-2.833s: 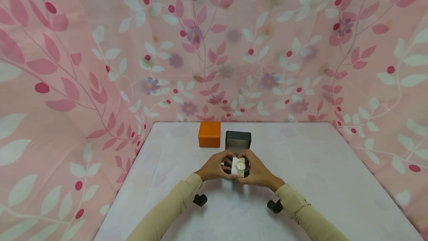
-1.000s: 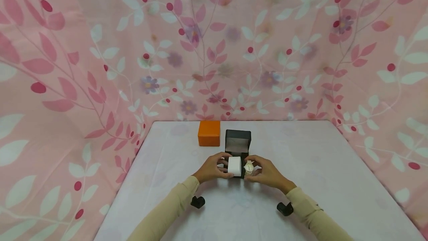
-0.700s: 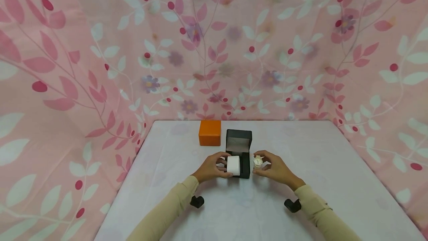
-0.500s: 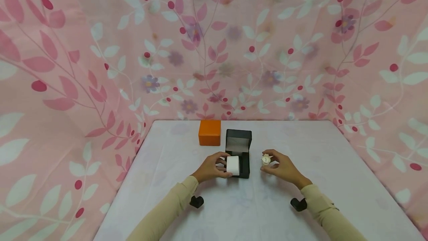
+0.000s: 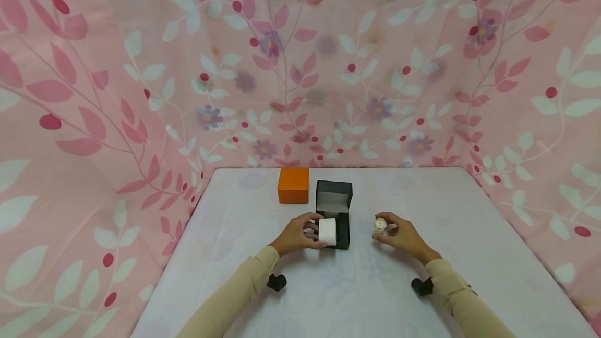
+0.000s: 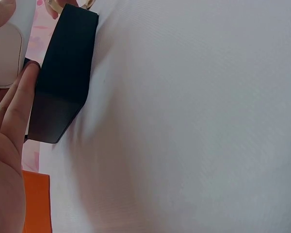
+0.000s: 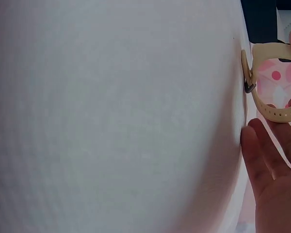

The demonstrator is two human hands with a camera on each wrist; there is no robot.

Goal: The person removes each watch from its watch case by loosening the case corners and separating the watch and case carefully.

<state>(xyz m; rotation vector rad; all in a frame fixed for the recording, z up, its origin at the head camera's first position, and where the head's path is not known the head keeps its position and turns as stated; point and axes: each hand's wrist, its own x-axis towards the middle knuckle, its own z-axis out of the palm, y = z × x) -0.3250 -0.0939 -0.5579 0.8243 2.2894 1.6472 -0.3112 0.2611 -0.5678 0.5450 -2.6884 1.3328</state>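
Along the bottom of the frame, two pale sleeves (image 5: 469, 296) reached in from lower left and lower right, a dark fitting (image 5: 277, 282) under each wrist. Just right of the frame's centre, below mid-height, the left hand (image 5: 296, 234) had its grip clamped on a white cushion (image 5: 327, 231), thumb at the lower edge and fingers at the upper. To its right, well apart, the right hand (image 5: 405, 234) had its grip pinched on a pale-strapped watch (image 5: 380, 224), dial upward; the right wrist view showed the strap bent into a loop, with its buckle (image 7: 250, 87) near the right edge.

The cushion stood over the left part of a black box (image 5: 345, 231), whose lid was raised at the back; whether it touched the box floor could not be told. Beyond, left of the lid, a closed orange box (image 5: 293, 185) sat near the far edge of the white-covered desk (image 5: 469, 275), before a floral cloth (image 5: 300, 67).

Judging by this, parting watch from cushion was done. The watch was not set down, the cushion not plainly seated, the lid not shut.
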